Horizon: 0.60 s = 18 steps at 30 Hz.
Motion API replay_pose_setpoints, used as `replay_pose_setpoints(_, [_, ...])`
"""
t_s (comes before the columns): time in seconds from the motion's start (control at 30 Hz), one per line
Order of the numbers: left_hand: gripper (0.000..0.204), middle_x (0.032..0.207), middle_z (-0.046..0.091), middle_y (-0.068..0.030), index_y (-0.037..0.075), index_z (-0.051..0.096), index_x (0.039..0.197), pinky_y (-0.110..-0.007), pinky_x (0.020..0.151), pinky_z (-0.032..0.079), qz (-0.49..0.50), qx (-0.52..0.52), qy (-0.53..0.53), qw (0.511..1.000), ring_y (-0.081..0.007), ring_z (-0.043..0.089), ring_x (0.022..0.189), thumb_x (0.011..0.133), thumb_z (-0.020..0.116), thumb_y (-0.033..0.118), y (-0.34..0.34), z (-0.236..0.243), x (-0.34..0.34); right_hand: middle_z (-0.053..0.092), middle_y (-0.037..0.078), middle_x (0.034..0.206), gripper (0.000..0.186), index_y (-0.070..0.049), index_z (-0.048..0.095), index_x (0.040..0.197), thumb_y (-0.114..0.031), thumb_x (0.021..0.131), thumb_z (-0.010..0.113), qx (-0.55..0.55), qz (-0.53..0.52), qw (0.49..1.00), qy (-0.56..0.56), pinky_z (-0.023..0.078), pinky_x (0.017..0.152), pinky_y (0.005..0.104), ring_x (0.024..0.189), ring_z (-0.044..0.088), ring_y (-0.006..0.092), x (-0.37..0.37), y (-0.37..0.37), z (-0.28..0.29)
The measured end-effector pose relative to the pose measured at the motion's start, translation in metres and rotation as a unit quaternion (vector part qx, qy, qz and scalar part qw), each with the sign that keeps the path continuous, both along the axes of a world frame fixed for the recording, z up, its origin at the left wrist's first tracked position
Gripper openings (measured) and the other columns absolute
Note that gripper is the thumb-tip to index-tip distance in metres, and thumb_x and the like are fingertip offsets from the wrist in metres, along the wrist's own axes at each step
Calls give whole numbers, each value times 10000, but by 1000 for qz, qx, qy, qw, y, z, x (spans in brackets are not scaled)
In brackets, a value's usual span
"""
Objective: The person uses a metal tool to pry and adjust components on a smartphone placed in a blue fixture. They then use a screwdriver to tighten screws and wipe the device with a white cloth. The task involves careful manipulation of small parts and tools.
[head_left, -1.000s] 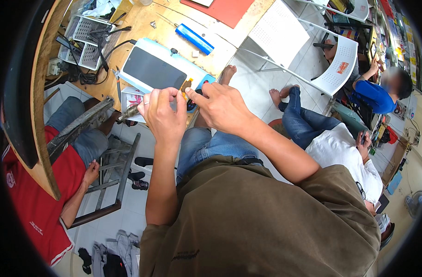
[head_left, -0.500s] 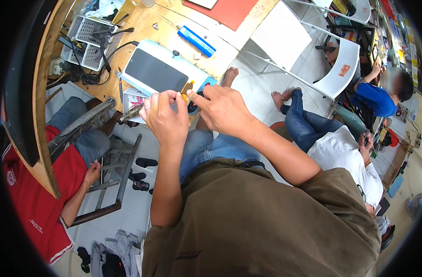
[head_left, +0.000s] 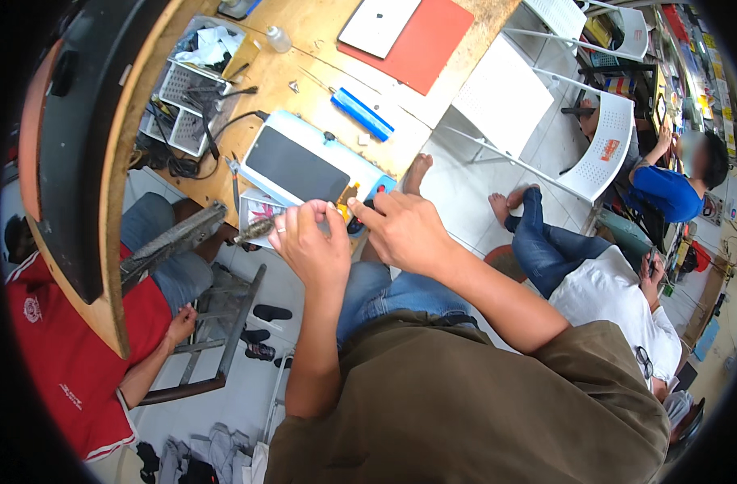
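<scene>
Small amber-brown strip [head_left: 350, 194] between left hand [head_left: 316, 238] and right hand [head_left: 409, 234], at the near right corner of a dark-screened phone [head_left: 297, 173]. Looks thin, light and bendy, probably easy to crease or tear; best taken lightly by its edges, without folding. On its left, left thumb and forefinger drawn close together; too hidden to tell any pinch on the strip. Sticking out leftward from the same hand, a dark, mottled, stick-like tool [head_left: 258, 229], apparently held there. On its right, right forefinger stretched out to the strip, seemingly touching; firmness of hold impossible to tell.

Just beyond, the phone, flat on a pale blue machine [head_left: 304, 133]; likely stiff and smooth with breakable glass, best gripped along its long sides. Left of the machine, pliers [head_left: 235, 181]; farther left, white baskets [head_left: 175, 85] with cables. On the far part of the wooden table [head_left: 279, 68], a blue tube [head_left: 363, 114] and a red mat [head_left: 433, 48]. Farther out, a person in red [head_left: 78, 355] to the left and a person in white [head_left: 618, 290] to the right.
</scene>
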<state>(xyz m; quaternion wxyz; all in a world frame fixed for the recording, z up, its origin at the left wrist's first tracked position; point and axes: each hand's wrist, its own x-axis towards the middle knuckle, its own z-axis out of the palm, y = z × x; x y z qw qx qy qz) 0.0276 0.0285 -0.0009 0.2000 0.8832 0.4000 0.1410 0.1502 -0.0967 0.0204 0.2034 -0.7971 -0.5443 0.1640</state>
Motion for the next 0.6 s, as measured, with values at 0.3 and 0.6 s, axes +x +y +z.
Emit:
replay_pose_setpoints(0.3, [103, 876, 621, -14, 132, 685, 885, -444, 889, 392, 12, 13, 9, 1000, -270, 607, 941, 922, 750, 204, 0, -6, -7, 655, 83, 886, 465, -83, 735, 1296, -141, 835, 763, 5, -4, 1000, -7, 561, 653, 404, 770, 706, 266, -2, -3, -2])
replay_pose_setpoints(0.6, [112, 884, 646, -12, 109, 693, 897, -436, 892, 405, 26, -6, 11, 1000, -256, 612, 946, 938, 751, 196, 5, -4, -17, 603, 60, 858, 503, -122, 758, 1278, -99, 776, 781, 32, -15, 999, -13, 538, 590, 392, 747, 685, 243, -2, -1, -1])
